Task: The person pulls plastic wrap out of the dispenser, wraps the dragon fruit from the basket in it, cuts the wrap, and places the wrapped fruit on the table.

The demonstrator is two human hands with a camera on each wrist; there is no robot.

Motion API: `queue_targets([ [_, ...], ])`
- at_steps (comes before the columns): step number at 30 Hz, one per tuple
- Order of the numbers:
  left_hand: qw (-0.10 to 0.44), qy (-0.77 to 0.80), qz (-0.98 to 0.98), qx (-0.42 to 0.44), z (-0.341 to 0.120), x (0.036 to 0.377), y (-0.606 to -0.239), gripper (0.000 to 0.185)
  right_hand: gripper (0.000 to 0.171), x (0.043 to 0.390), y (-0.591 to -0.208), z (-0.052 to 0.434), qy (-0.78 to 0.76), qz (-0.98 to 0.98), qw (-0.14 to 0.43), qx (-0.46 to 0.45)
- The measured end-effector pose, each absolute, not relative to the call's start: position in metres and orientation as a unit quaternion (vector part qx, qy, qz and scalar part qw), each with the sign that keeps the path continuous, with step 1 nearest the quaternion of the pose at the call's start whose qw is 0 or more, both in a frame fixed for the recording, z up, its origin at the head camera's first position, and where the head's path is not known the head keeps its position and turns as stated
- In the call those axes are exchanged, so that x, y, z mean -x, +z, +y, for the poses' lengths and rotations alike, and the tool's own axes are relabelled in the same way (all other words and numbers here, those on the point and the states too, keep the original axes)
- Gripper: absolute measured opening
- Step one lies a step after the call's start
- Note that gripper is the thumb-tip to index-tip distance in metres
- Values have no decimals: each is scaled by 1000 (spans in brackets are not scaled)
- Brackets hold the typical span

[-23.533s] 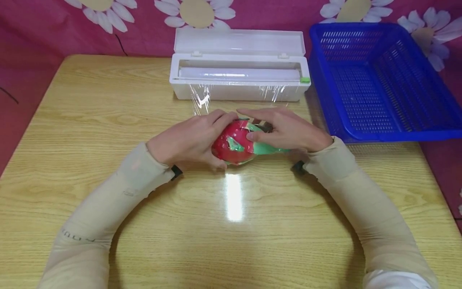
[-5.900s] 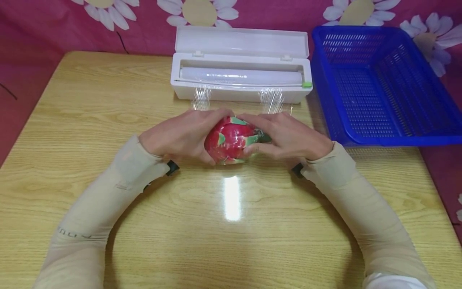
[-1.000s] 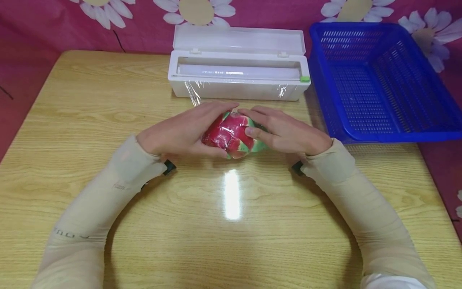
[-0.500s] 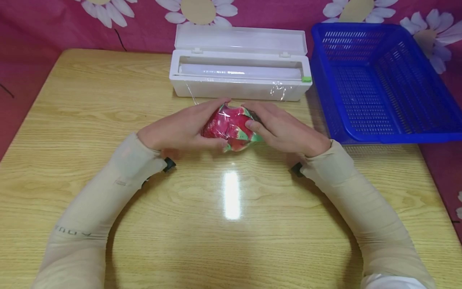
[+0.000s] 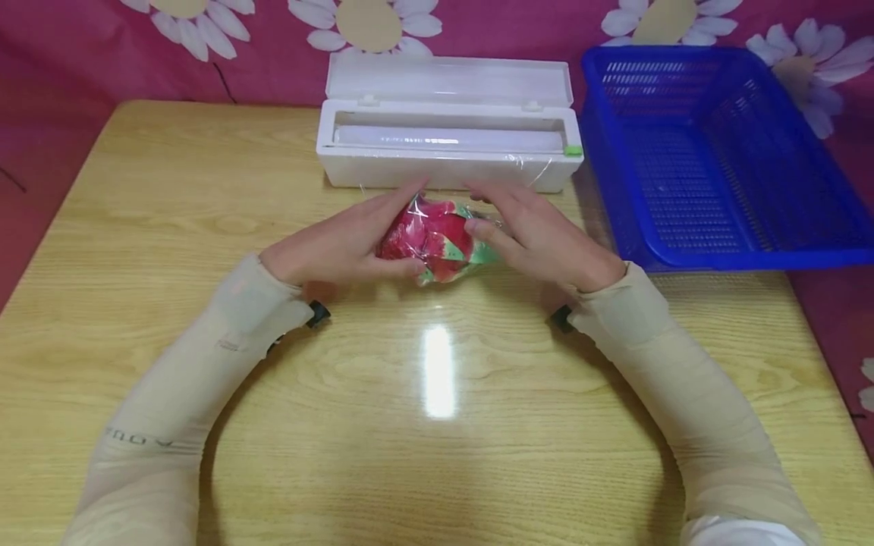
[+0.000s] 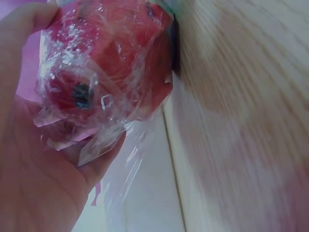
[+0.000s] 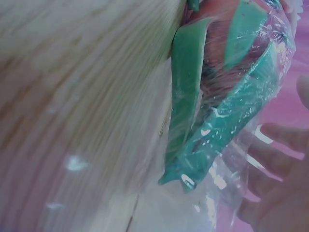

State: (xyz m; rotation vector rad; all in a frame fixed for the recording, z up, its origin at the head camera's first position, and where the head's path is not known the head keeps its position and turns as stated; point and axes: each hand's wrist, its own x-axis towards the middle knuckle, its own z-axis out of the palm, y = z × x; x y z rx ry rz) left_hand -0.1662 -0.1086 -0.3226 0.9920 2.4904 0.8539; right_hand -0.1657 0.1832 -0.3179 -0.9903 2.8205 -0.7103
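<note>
A dragon fruit (image 5: 440, 239), red with green scales, lies on the table under glossy layers of cling film. My left hand (image 5: 341, 239) curves round its left end, thumb on the near side and fingers at the far side. In the left wrist view crumpled film (image 6: 96, 150) lies over a finger, and the fruit's dark end spot faces the palm. At the right end my right hand (image 5: 542, 235) has its thumb by the green scales and its fingers loosely extended. In the right wrist view those fingers stand apart from the scales (image 7: 217, 130), beside loose film (image 7: 227, 193).
Behind the fruit stands a white cling film dispenser (image 5: 444, 167), lid up, with a film roll (image 5: 451, 138) inside and a green slider (image 5: 572, 151) at its right. A blue plastic basket (image 5: 758, 258) sits at the back right. A pink flowered cloth (image 5: 492, 26) hangs behind the table.
Compared with earlier, the fruit has turned and shifted slightly towards the dispenser. Over the last second my right fingers have lifted and spread away from it, while the left hand keeps round its end.
</note>
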Motion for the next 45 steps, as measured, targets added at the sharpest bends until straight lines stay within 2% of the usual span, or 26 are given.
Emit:
queue_targets([
  [4, 161, 303, 875, -342, -111, 164, -323, 111, 59, 168, -317, 185, -257, 921, 3, 292],
  [12, 151, 311, 876, -336, -114, 163, -324, 117, 49, 177, -322, 190, -317, 910, -122, 238],
  [22, 111, 324, 883, -322, -124, 160, -313, 106, 51, 184, -326, 196, -353, 900, -212, 142],
  [30, 101, 319, 885, -323, -128, 159, -299, 98, 69, 185, -325, 204, -345, 916, -192, 74],
  [39, 108, 308, 897, -298, -131, 157, -292, 100, 87, 179, -325, 210, -341, 924, -171, 31],
  [45, 87, 295, 901, -306, -136, 158, -291, 101, 103, 177, -322, 216, -334, 935, -120, -4],
])
